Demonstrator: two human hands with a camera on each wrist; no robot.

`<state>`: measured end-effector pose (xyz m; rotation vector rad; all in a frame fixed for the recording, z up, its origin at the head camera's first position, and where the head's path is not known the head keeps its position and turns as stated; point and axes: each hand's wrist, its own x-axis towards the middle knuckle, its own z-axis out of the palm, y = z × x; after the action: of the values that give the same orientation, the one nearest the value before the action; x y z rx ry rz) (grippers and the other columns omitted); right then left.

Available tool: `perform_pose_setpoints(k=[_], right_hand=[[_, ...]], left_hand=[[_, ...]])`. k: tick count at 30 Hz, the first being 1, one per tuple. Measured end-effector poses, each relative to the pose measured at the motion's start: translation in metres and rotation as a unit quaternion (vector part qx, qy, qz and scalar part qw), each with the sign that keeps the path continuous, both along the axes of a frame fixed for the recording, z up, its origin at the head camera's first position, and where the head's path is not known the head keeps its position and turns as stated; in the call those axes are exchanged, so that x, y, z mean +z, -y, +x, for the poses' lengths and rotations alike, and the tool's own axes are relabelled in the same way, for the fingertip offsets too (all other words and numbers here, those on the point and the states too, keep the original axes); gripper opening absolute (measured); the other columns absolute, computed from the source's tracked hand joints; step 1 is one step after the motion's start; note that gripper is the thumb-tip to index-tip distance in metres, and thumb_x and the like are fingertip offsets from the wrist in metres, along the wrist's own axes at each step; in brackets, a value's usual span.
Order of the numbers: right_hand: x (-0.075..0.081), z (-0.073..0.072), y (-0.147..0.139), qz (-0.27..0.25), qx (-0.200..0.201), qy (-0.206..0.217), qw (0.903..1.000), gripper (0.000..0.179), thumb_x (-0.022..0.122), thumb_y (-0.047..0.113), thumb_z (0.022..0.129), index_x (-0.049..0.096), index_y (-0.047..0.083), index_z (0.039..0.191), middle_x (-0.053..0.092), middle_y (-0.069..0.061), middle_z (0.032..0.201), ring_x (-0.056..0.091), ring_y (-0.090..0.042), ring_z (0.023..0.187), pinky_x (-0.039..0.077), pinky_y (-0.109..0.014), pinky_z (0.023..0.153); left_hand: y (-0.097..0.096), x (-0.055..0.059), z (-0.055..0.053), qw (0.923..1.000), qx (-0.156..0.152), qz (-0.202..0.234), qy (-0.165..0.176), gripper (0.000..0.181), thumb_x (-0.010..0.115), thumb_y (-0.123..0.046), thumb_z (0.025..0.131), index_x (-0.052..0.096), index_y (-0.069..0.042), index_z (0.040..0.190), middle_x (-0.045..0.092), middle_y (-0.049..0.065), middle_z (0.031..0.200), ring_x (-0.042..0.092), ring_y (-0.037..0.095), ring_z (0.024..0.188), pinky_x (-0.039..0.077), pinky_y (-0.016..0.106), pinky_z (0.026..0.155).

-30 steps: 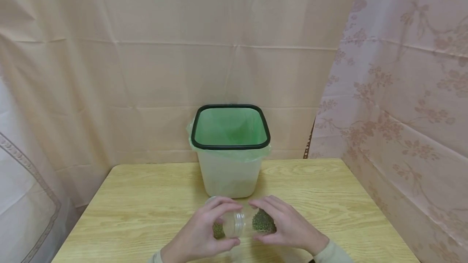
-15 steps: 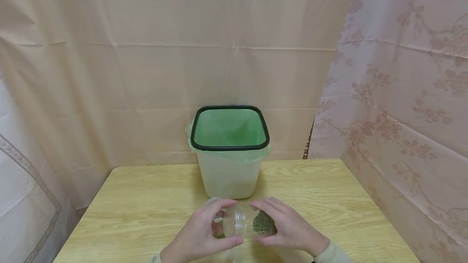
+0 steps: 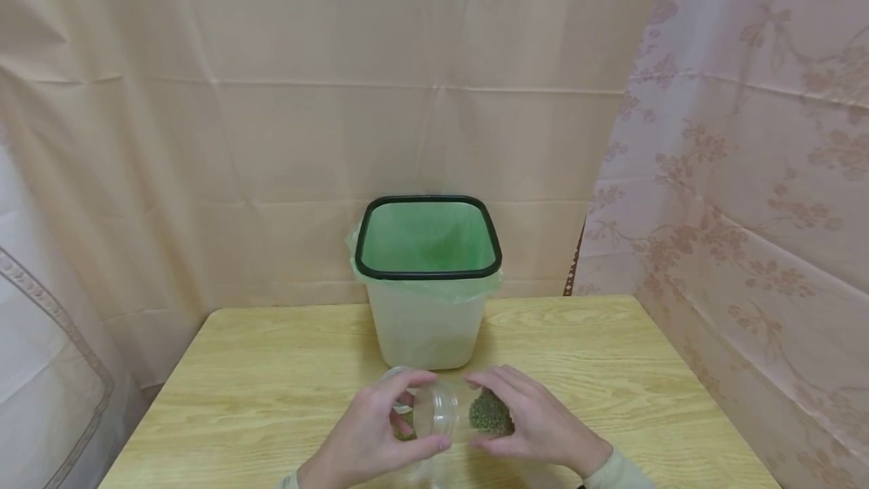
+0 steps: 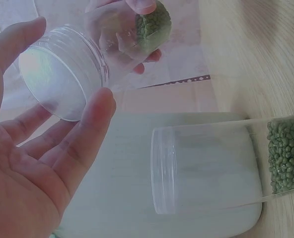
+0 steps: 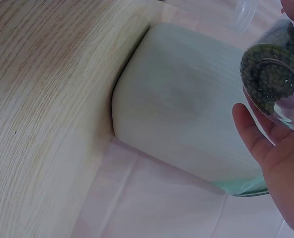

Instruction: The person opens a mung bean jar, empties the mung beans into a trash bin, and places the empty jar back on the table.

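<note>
In the head view, my left hand [image 3: 370, 429] holds the clear screw lid [image 3: 440, 412] of a see-through jar by its edge, thumb and fingers spread around it. The same lid [image 4: 60, 74] sits at the jar's mouth in the left wrist view. My right hand [image 3: 543, 421] grips the body of that jar, which lies sideways in the air with green mung beans [image 3: 490, 413] gathered at its base end. Behind my left hand, a second clear jar [image 4: 211, 168] stands on the table, lidded, with mung beans [image 4: 287, 153] in its bottom.
A white bin [image 3: 428, 327] with a black rim and green liner [image 3: 428, 236] stands just beyond the hands, at the middle of the wooden table [image 3: 271, 368]. A beige curtain [image 3: 292, 134] hangs behind it, a floral one [image 3: 760, 195] to the right.
My left fingers have shifted around the lid and drawn back slightly to the left, baring more of it. The right hand and its jar have barely moved.
</note>
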<state>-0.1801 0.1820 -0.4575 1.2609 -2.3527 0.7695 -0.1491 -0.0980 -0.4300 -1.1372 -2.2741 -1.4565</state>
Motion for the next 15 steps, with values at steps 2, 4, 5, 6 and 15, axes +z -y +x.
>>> perform_pose_setpoints(k=[2, 4, 5, 6, 15], right_hand=[[-0.0006, -0.0002, 0.0001, 0.003, -0.003, 0.004, 1.0, 0.084, 0.093, 0.032, 0.073, 0.05, 0.021, 0.144, 0.058, 0.01, 0.127, 0.061, -0.012, 0.112, 0.056, -0.034, 0.089], [-0.0014, -0.0006, 0.0001, 0.007, -0.001, 0.005, 1.0, 0.083, 0.092, 0.034, 0.075, 0.049, 0.02, 0.145, 0.058, 0.011, 0.128, 0.06, -0.011, 0.113, 0.056, -0.035, 0.09], [-0.0016, -0.0007, 0.0002, 0.009, 0.001, 0.004, 0.9999, 0.083, 0.091, 0.035, 0.076, 0.048, 0.02, 0.146, 0.058, 0.011, 0.129, 0.059, -0.01, 0.113, 0.056, -0.036, 0.091], [-0.0018, -0.0009, 0.0002, 0.011, 0.004, 0.005, 0.9999, 0.083, 0.09, 0.036, 0.077, 0.048, 0.02, 0.146, 0.058, 0.01, 0.13, 0.059, -0.01, 0.114, 0.055, -0.037, 0.091], [0.0002, -0.0018, 0.0013, 0.011, 0.025, -0.019, 0.9995, 0.084, 0.089, 0.036, 0.079, 0.046, 0.013, 0.148, 0.06, 0.003, 0.131, 0.061, -0.016, 0.113, 0.056, -0.041, 0.09]], left_hand=[[-0.0005, 0.0, -0.0004, 1.0, -0.003, 0.003, -0.005, 0.058, 0.084, -0.031, 0.086, 0.057, -0.014, 0.134, 0.065, -0.001, 0.115, 0.068, 0.009, 0.088, 0.057, 0.02, 0.055], [-0.0008, 0.0005, -0.0002, 0.9999, -0.008, 0.005, -0.009, 0.058, 0.084, -0.03, 0.086, 0.057, -0.011, 0.134, 0.065, -0.001, 0.115, 0.068, 0.011, 0.089, 0.056, 0.019, 0.055], [-0.0007, 0.0008, 0.0002, 0.9999, -0.01, 0.005, -0.013, 0.058, 0.084, -0.03, 0.086, 0.057, -0.01, 0.134, 0.064, -0.001, 0.116, 0.068, 0.012, 0.09, 0.056, 0.019, 0.055], [-0.0007, 0.0013, 0.0006, 0.9999, -0.012, 0.007, -0.009, 0.059, 0.085, -0.03, 0.085, 0.057, -0.01, 0.134, 0.064, -0.001, 0.117, 0.067, 0.012, 0.09, 0.056, 0.019, 0.055], [-0.0016, 0.0027, 0.0009, 0.9988, -0.023, 0.006, -0.043, 0.061, 0.086, -0.026, 0.085, 0.056, -0.009, 0.135, 0.061, 0.0, 0.116, 0.064, 0.013, 0.093, 0.055, 0.017, 0.055]])
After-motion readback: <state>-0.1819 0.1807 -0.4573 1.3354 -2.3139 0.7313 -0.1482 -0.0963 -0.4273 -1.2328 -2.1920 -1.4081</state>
